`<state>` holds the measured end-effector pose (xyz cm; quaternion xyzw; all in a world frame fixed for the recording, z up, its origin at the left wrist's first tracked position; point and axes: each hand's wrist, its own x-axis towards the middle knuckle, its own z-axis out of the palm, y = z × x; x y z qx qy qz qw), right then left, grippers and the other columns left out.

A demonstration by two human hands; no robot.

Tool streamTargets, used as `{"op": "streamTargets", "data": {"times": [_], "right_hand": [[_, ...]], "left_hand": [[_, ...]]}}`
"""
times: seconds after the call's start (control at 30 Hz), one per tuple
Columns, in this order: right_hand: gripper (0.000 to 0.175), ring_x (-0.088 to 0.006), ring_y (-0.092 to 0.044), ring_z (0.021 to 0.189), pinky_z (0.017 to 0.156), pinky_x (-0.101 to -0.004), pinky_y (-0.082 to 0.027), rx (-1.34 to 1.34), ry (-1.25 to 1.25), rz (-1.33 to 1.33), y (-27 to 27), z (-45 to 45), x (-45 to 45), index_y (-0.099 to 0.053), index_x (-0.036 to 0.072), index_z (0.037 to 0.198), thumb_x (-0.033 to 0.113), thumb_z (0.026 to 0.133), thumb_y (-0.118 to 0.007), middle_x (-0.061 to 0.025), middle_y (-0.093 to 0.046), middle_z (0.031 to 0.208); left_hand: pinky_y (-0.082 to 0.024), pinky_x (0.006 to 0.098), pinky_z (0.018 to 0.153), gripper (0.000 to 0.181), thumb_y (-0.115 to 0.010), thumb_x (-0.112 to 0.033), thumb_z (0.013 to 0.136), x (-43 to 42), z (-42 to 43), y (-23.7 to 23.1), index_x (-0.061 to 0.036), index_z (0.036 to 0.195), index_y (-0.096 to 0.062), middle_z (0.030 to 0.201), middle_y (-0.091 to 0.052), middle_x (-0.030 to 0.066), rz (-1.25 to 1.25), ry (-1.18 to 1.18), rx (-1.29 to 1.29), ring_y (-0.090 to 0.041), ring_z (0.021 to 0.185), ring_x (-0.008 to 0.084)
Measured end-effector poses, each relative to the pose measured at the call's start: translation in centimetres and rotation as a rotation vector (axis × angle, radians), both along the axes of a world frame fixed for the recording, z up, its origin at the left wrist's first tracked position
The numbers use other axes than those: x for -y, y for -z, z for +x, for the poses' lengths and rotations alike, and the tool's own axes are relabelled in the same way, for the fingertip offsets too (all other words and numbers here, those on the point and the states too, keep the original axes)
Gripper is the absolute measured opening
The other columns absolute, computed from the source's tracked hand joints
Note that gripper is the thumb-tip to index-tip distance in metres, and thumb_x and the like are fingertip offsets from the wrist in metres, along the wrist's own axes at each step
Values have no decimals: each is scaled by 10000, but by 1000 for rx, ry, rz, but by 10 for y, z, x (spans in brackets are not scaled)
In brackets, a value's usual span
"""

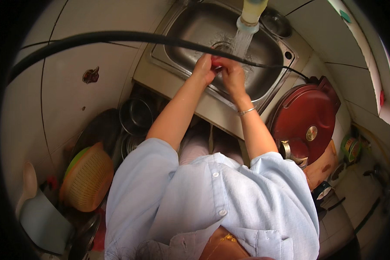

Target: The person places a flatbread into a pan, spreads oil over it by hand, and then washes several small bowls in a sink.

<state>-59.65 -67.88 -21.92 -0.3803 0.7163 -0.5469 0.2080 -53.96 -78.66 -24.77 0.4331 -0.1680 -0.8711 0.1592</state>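
A small red item (216, 61) is between my two hands, over the near side of the stainless steel sink (195, 29). My left hand (204, 66) grips it from the left. The fingers of my right hand (233, 74) bend around its right side. Fingers and a black cable hide most of the item, so its kind cannot be told. Just beyond the hands, water (241, 44) pours from a faucet with a pale nozzle (248, 24) and splashes around the drain.
A black cable (117, 36) arches across the view above my hands, towards a dark red round electric appliance (307, 117) right of the sink. A metal bowl (276, 22) stands at the sink's far right corner. Lower left are a pot (136, 115) and a plastic colander (87, 178).
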Motion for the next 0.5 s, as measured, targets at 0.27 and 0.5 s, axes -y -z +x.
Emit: {"op": "streamTargets", "data": {"times": [0.27, 0.5], "right_hand": [[363, -211, -534, 1079, 953, -334, -389, 537, 356, -161, 20, -19, 29, -518, 24, 1259, 244, 987, -424, -93, -587, 1171], [416, -174, -500, 1095, 975, -337, -374, 857, 278, -213, -1, 2, 23, -545, 79, 1211, 410, 981, -443, -42, -573, 1139]], "left_hand": [[-454, 326, 929, 403, -455, -402, 979, -45, -33, -5, -59, 1137, -594, 1100, -621, 71, -126, 41, 12, -576, 1025, 189], [-501, 354, 775, 353, -500, -384, 963, -15, -49, -4, -60, 1060, -601, 966, -626, 66, -419, 124, 79, -596, 866, 194]]}}
